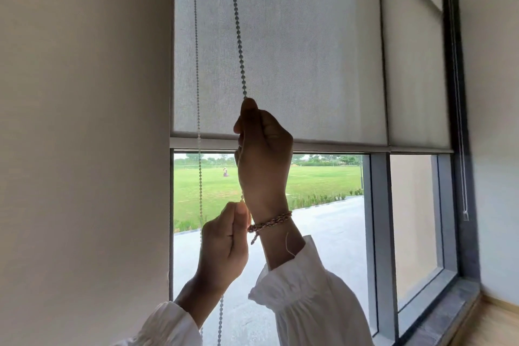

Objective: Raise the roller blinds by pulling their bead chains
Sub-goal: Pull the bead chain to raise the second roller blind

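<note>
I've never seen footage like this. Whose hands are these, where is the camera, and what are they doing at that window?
There is no machine here: a person wears a wide-angle camera on the head, so the one picture looks forward and down at their own two hands. The right hand, with a braided bracelet on its wrist, pinches the grey bead chain up high. The left hand is closed on the same strand lower down. The chain's other strand hangs free beside it. That chain works the large grey fabric roller blind, whose bottom bar sits partway up the window, showing grass and pavement below. A narrower blind hangs to its right.
</note>
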The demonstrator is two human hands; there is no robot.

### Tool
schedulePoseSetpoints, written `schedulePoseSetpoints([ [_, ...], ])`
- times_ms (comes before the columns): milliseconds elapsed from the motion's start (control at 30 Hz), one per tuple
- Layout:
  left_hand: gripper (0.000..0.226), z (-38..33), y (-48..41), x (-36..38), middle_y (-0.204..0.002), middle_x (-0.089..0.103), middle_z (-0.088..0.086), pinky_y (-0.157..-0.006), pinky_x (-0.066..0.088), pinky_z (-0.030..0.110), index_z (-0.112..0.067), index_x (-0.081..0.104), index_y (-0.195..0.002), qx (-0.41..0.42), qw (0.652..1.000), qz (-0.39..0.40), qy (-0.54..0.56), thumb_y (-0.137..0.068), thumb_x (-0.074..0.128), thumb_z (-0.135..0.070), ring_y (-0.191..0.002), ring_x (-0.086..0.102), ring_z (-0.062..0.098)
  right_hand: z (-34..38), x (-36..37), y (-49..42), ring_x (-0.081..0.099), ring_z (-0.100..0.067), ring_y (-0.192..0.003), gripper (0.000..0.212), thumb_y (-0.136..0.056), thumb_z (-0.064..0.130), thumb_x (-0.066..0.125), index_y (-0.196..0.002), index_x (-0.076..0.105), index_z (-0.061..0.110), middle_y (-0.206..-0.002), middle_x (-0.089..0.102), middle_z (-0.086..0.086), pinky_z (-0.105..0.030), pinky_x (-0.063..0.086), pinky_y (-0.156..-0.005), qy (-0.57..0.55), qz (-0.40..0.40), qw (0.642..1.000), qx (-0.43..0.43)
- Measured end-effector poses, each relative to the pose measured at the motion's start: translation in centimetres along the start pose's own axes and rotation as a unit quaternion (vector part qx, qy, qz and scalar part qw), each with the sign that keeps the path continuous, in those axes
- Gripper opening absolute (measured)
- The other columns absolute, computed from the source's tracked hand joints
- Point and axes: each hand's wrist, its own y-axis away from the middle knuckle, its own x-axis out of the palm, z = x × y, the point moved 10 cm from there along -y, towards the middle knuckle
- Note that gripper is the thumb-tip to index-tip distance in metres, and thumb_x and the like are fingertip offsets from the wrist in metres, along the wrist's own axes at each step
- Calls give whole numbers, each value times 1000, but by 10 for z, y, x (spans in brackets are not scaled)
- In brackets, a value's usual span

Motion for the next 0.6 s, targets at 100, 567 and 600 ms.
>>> schedulePoseSetpoints([
  [100, 36, 4, 10, 0, -49, 21, -13, -46, 17, -2, -29, 28, -65, -12, 1000, 5, -23, -97, 21, -44, -42, 32, -15, -7, -4, 7, 26, -4, -36, 41, -86, 34, 48, -45, 45, 29, -32, 36, 13, -27, 23, -49, 4, 1, 1000, 8],
  [567, 28, 35, 21, 9, -58, 51, -20, -47, 27, 7, -46, 41, -72, -90, 996, 3, 13, -96, 27, -45, -46, 38, -5, -42, -10, -7, 30, -3, -35, 35, -94, 29, 47, -63, 62, 25, -35, 39, 12, -27, 24, -47, 6, 19, 997, 79],
  [600, 28, 39, 22, 11, -57, 50, -19, -47, 28, 10, -46, 43, -72, -103, 994, 0, 21, -95, 27, -47, -46, 38, -4, -45, -12, -8, 30, -3, -35, 33, -94, 28, 47, -66, 63, 24, -35, 39, 12, -27, 23, -47, 7, 23, 996, 84],
])
